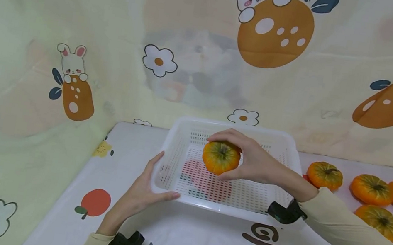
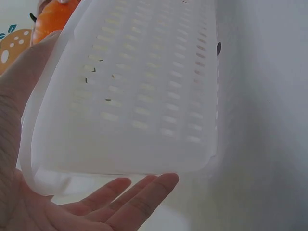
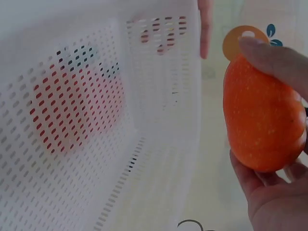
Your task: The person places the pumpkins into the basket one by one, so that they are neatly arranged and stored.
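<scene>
A small orange-and-green pumpkin (image 1: 221, 157) is in my right hand (image 1: 253, 160), gripped between the thumb and the curled fingers. In the head view it overlaps the inside of a white plastic basket (image 1: 247, 193); the right wrist view shows the pumpkin (image 3: 262, 118) above the basket's rim. My left hand (image 1: 141, 190) grips the basket at its left front corner. Its thumb lies over the rim, and its fingers (image 2: 149, 202) reach along the outside of the basket wall (image 2: 130, 139). Through the floor holes a red print on the cloth shows.
Several more pumpkins lie on the table to the right, among them one pumpkin (image 1: 325, 175) near the basket and another (image 1: 380, 223) beyond my right sleeve (image 1: 357, 241). A printed cloth (image 1: 202, 244) covers the table. Behind the basket hangs a patterned curtain (image 1: 203, 23).
</scene>
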`<state>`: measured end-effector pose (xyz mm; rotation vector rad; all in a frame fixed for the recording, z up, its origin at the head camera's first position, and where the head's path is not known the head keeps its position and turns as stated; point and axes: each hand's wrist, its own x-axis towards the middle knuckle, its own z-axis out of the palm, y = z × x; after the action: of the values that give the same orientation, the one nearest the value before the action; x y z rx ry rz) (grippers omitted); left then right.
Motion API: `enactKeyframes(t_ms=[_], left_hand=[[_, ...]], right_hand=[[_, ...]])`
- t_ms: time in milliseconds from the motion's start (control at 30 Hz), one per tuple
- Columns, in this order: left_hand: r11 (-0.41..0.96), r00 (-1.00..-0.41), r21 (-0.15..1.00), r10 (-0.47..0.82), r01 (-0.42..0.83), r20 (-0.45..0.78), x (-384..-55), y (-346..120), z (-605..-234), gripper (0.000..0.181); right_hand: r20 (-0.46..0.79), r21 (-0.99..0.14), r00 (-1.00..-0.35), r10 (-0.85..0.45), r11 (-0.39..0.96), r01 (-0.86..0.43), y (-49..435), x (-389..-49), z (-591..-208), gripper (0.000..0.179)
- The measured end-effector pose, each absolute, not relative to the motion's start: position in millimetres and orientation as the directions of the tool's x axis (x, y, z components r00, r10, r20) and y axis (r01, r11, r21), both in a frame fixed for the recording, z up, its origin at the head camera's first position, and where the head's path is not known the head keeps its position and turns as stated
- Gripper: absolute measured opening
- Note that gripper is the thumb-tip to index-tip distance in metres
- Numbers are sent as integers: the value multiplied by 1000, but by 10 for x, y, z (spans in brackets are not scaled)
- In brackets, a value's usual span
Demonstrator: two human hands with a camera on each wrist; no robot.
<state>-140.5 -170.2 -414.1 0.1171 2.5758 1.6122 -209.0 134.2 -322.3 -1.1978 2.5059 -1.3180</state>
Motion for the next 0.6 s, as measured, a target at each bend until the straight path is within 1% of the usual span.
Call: enactKeyframes(t_ms=[267, 467, 600], left_hand=[[450, -991, 893, 119, 5, -54, -1404, -1723, -4121, 123], [448, -989, 894, 134, 9, -58, -1409, -1740, -4129, 124], [438, -989, 899, 137, 5, -62, -1408, -1735, -4143, 124]], right_hand=[[215, -742, -624, -751, 290, -605, 1172, -2355, -3283, 72], [196, -774, -590, -783, 245, -583, 1025, -2496, -3375, 74], [168, -774, -567, -806, 249, -582, 920, -2557, -3487, 73]])
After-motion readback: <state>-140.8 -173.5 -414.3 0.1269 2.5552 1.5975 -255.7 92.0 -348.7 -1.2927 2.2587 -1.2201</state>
